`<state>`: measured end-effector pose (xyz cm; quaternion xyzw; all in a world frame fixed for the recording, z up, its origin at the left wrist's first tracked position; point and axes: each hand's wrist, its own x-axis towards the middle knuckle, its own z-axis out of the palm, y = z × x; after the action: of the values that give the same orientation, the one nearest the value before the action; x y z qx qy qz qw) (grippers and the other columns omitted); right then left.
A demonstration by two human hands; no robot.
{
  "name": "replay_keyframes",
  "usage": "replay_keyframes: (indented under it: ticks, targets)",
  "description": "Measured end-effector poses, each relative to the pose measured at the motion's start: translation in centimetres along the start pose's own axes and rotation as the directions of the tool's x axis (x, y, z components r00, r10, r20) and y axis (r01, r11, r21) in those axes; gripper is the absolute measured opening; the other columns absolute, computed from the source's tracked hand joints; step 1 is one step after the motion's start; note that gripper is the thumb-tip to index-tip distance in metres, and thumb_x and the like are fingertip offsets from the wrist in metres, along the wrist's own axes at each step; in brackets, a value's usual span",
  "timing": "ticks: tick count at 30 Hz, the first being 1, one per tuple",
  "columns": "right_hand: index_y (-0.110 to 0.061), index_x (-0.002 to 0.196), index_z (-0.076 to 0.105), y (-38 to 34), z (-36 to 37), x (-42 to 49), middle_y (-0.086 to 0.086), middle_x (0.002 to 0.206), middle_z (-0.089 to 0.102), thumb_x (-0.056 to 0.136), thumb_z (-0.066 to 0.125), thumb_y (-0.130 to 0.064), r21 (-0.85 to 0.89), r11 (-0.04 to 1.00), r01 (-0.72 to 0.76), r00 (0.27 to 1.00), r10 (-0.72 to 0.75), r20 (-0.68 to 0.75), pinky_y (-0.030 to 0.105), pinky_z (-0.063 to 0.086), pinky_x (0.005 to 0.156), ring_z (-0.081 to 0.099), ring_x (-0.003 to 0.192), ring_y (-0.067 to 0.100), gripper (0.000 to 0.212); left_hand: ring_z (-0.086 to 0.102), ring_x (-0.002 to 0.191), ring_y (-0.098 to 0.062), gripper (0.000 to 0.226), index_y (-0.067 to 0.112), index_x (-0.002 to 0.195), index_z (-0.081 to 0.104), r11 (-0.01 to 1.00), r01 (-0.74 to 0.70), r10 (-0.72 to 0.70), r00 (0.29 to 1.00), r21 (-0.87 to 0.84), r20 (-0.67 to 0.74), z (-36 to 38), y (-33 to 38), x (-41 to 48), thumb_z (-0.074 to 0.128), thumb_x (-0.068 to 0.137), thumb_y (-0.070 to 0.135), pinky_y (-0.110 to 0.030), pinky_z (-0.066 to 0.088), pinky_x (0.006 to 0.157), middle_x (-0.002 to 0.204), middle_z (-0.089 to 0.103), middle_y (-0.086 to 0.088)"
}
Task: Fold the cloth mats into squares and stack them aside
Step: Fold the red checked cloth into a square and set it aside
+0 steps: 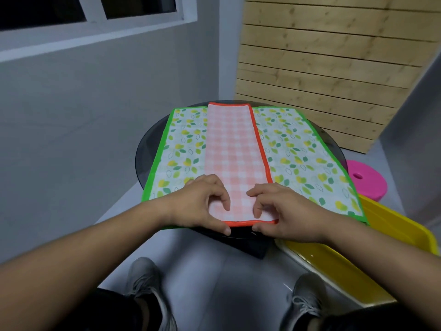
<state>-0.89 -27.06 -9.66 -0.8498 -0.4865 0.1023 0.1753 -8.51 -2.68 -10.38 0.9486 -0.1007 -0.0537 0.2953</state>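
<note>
A round dark glass table (146,149) stands in the middle of the frame, in a grey-walled corner with a window (95,13) at the upper left and a pale wooden slat panel (322,68) at the upper right.

At the table's near edge, just below the frame's centre, both hands grip the near end of the pink checked mat (235,149). The left hand (202,204) holds the near left corner: its fingers curl down onto the cloth and its thumb lies along the orange hem from below. The right hand (282,209) mirrors it on the near right corner, fingers bent on top and thumb against the hem. The two hands are close together, with a narrow stretch of checked cloth between them.

The pink checked mat is folded into a long narrow strip with an orange border, running from the hands up to the far side of the table. It lies flat on the middle of the leaf-print mat (296,149), which has a green border, is spread open under it and shows on both sides.

At the right edge of the frame a pink stool (365,181) stands on the floor, and below it, in the lower right, sits a yellow tray (386,237). Two grey shoes (143,280) show at the bottom.
</note>
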Motion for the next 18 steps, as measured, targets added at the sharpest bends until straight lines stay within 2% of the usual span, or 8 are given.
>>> replay_keyframes:
  ticks: [3,5,7,10,11,13,15,18]
  targets:
    - [-0.028,0.086,0.065,-0.1,0.2,0.1,-0.012,0.132,0.058,0.086,0.067,-0.040,-0.035,0.999,0.033,0.998,-0.034,-0.053,0.014,0.017,0.106,0.042,0.128,-0.001,0.013,0.046,0.110,-0.002,0.052,0.038,0.092,0.068,0.999,0.014,-0.014,1.000,-0.040,-0.011,0.0,0.0,-0.1,0.081,0.051,0.069,-0.033,0.038,0.105,0.106,0.050,0.021]
    - [-0.025,0.085,0.068,0.0,0.0,0.2,-0.013,0.122,0.064,0.088,0.067,-0.037,-0.003,0.999,0.038,0.996,-0.038,-0.076,0.010,0.023,0.100,0.045,0.123,-0.004,0.013,0.051,0.108,-0.005,0.047,0.036,0.091,0.070,0.995,0.018,-0.019,1.000,-0.103,-0.010,-0.2,0.1,-0.1,0.084,0.055,0.063,-0.031,0.042,0.101,0.105,0.054,0.015]
    - [-0.025,0.086,0.071,0.0,-0.5,0.2,-0.015,0.122,0.064,0.088,0.067,-0.038,0.078,0.997,0.000,0.998,0.005,-0.064,0.006,0.029,0.098,0.046,0.122,-0.005,0.014,0.055,0.103,-0.007,0.039,0.030,0.091,0.073,0.986,0.019,-0.021,1.000,-0.166,-0.011,-0.6,0.2,-0.2,0.090,0.061,0.050,-0.028,0.045,0.098,0.106,0.058,0.008]
    - [-0.027,0.085,0.071,0.0,-0.8,0.4,-0.016,0.116,0.067,0.088,0.068,-0.038,0.174,0.984,-0.041,0.998,0.050,-0.048,0.016,0.042,0.097,0.055,0.116,0.001,0.012,0.059,0.099,-0.008,0.032,0.026,0.090,0.075,0.973,0.031,-0.034,0.999,-0.227,-0.009,-1.0,0.4,-0.2,0.091,0.066,0.040,-0.025,0.047,0.094,0.105,0.061,0.005]
    - [-0.031,0.083,0.070,-0.1,-0.9,0.5,-0.016,0.113,0.068,0.088,0.068,-0.039,0.183,0.982,-0.046,0.997,0.057,-0.050,0.020,0.045,0.093,0.058,0.112,0.002,0.009,0.060,0.098,-0.008,0.031,0.026,0.089,0.075,0.970,0.036,-0.038,0.999,-0.240,-0.006,-1.2,0.4,-0.1,0.091,0.067,0.039,-0.024,0.048,0.093,0.104,0.063,0.005]
    - [-0.038,0.080,0.064,-0.4,-1.3,0.6,-0.016,0.105,0.070,0.089,0.066,-0.037,0.194,0.979,-0.056,0.996,0.069,-0.060,0.013,0.045,0.079,0.061,0.098,-0.004,0.009,0.063,0.095,-0.008,0.029,0.023,0.089,0.075,0.961,0.042,-0.043,0.999,-0.275,0.003,-1.4,0.6,-0.2,0.091,0.068,0.037,-0.024,0.049,0.090,0.101,0.067,0.006]
    - [-0.036,0.081,0.062,-0.7,-1.6,0.7,-0.018,0.088,0.069,0.092,0.063,-0.033,0.214,0.975,-0.065,0.992,0.087,-0.095,0.008,0.040,0.066,0.060,0.080,-0.008,0.012,0.066,0.091,-0.010,0.027,0.021,0.089,0.075,0.947,0.045,-0.047,0.999,-0.317,0.000,-1.9,1.0,-0.2,0.090,0.070,0.035,-0.025,0.051,0.087,0.097,0.071,0.004]
    - [-0.032,0.083,0.061,-0.7,-2.4,1.0,-0.016,0.072,0.062,0.094,0.059,-0.034,0.222,0.974,-0.054,0.979,0.096,-0.180,0.014,0.039,0.059,0.057,0.068,0.001,0.012,0.067,0.081,-0.012,0.023,0.014,0.090,0.075,0.923,0.021,-0.033,0.999,-0.384,-0.023,-2.9,1.8,0.0,0.088,0.075,0.027,-0.032,0.052,0.082,0.091,0.074,-0.005]
